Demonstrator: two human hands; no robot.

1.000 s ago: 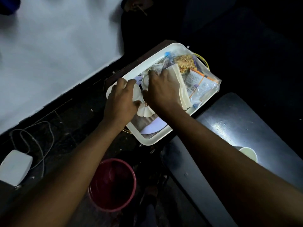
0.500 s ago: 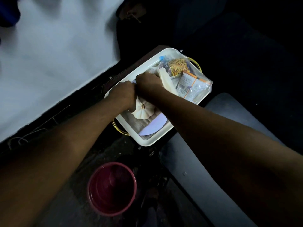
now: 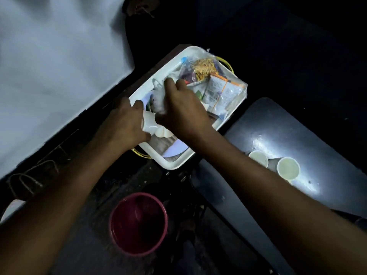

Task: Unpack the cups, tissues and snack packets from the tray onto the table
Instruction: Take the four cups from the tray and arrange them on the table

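Left hand [image 3: 127, 121] clamped on stacked cups [image 3: 152, 126] over the tray [image 3: 158, 76], steadying them. Right hand [image 3: 182, 112] gripping a blurred white cup [image 3: 158, 102], likely separating it. 2 cups [image 3: 288, 168] stand on the table [image 3: 297, 126] at 4 o'clock. Snack packets [image 3: 216, 84] remain at 1 o'clock.

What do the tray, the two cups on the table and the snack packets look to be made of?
Tray: likely white moulded plastic, smooth with rounded rim. Two cups: probably paper, matte pale insides and thin rims. Snack packets: clear glossy plastic film, crinkled, contents showing through.
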